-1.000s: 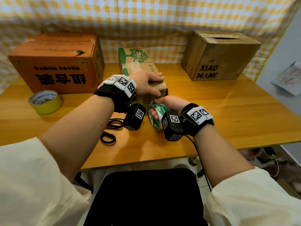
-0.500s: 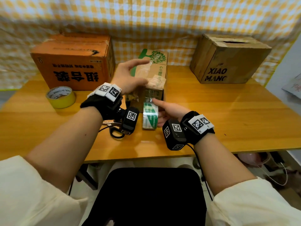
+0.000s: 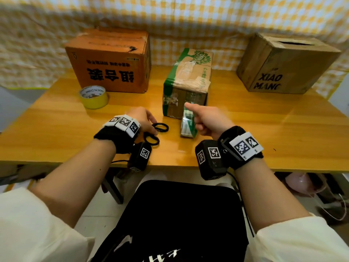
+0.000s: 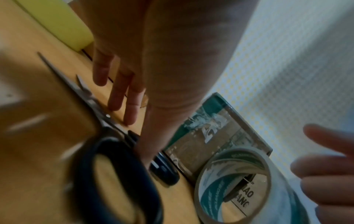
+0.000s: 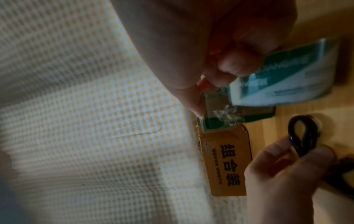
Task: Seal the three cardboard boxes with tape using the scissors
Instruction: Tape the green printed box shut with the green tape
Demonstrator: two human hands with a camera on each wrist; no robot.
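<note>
Three cardboard boxes stand on the wooden table (image 3: 264, 125): an orange box (image 3: 111, 59) at back left, a small green-and-brown box (image 3: 187, 84) in the middle and a brown box (image 3: 283, 63) at back right. My right hand (image 3: 205, 118) grips a green-and-white tape roll (image 3: 188, 123) standing on edge against the small box's near face, index finger stretched out. Black-handled scissors (image 3: 160, 127) lie left of the roll. My left hand (image 3: 145, 120) hangs over them with straight fingers (image 4: 114, 94), its thumb touching a handle (image 4: 82, 174).
A yellow tape roll (image 3: 93, 95) lies flat in front of the orange box. A checked cloth (image 3: 188, 19) hangs behind the boxes. The table's near edge runs just under my wrists, with a black chair seat (image 3: 179, 214) below.
My left hand lifted off the small box's top and came down onto the scissors. The right hand stayed with the tape roll at the box's near face.
</note>
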